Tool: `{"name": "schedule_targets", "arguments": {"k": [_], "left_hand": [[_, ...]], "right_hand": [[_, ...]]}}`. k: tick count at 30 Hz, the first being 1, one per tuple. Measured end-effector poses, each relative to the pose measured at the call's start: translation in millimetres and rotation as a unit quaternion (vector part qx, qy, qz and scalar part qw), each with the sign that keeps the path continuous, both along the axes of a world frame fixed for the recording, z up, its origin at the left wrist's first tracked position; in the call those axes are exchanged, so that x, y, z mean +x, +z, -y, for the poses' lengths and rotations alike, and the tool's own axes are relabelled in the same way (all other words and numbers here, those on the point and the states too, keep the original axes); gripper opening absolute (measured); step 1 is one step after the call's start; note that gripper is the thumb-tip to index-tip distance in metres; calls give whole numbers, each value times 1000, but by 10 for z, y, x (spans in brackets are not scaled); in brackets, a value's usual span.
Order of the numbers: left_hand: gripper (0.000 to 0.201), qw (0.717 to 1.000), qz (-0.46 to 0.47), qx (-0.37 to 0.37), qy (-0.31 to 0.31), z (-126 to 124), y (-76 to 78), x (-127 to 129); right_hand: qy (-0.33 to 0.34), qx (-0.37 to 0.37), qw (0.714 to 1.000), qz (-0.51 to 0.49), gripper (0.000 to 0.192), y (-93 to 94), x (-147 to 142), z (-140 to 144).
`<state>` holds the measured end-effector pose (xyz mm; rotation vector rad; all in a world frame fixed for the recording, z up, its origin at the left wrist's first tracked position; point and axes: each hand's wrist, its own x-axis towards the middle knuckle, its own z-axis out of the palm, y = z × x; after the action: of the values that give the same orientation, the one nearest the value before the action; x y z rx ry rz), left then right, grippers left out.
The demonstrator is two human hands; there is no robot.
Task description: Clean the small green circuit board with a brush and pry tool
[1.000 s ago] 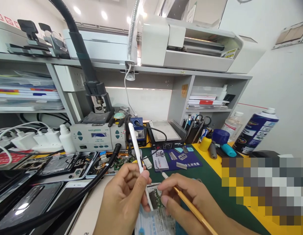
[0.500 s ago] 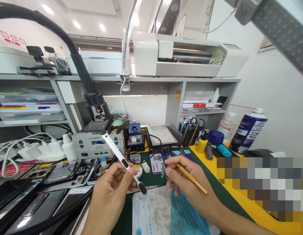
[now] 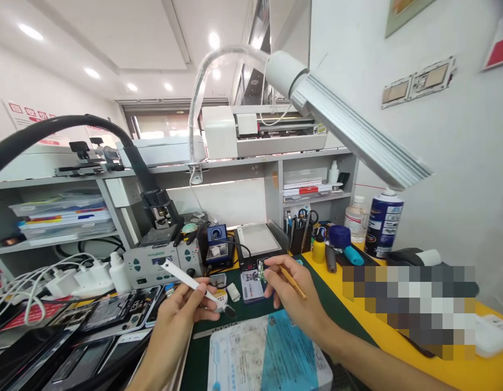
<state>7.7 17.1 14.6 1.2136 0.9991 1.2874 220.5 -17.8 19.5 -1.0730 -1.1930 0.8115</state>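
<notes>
In the head view my left hand [image 3: 176, 317] is closed around the white handle of a toothbrush-like brush [image 3: 180, 275]. Its dark bristle head points down and right, toward the middle of the bench. To the right, my right hand [image 3: 294, 304] pinches a small green circuit board [image 3: 260, 270] at its fingertips. A slim gold-coloured tool [image 3: 292, 282], perhaps tweezers, also rests in that hand, its end sticking out past the knuckles. The brush head and the board are apart. Below both hands lies a white and blue flat case [image 3: 239, 353] with a smudged surface.
Opened phones [image 3: 108, 317] and chargers [image 3: 78, 277] crowd the left. Behind stand a grey rework station [image 3: 151, 266], a blue soldering unit [image 3: 216, 251] and a hot plate [image 3: 259, 239]. A pen holder [image 3: 298, 236] and spray can [image 3: 383, 225] stand right. A lamp [image 3: 357, 127] hangs above.
The view has tilted up and shifted, bringing the whole lamp into sight. Both hands appear lower-left in the picture and still hold the brush, board and gold tool.
</notes>
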Motion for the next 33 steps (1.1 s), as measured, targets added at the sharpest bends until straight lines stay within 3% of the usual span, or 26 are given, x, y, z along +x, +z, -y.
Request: {"name": "schedule_targets", "arguments": {"k": [3, 8, 14, 22, 28, 33], "left_hand": [[22, 997, 58, -49, -33, 11, 28, 171], [31, 988, 104, -91, -74, -10, 120, 280], [15, 989, 73, -115, -60, -33, 78, 242], [13, 990, 43, -101, -83, -57, 69, 158], [9, 988, -83, -35, -122, -130, -76, 214], [18, 958, -260, 99, -65, -181, 17, 135]], "right_hand": [[-14, 21, 1000, -5, 26, -6, 28, -27], [-31, 36, 999, -7, 26, 30, 78, -52], [-17, 35, 999, -3, 26, 50, 55, -10], [3, 19, 1000, 5, 25, 18, -14, 27], [4, 4, 1000, 6, 23, 36, -30, 32], [13, -14, 1000, 4, 23, 28, -24, 40]]}}
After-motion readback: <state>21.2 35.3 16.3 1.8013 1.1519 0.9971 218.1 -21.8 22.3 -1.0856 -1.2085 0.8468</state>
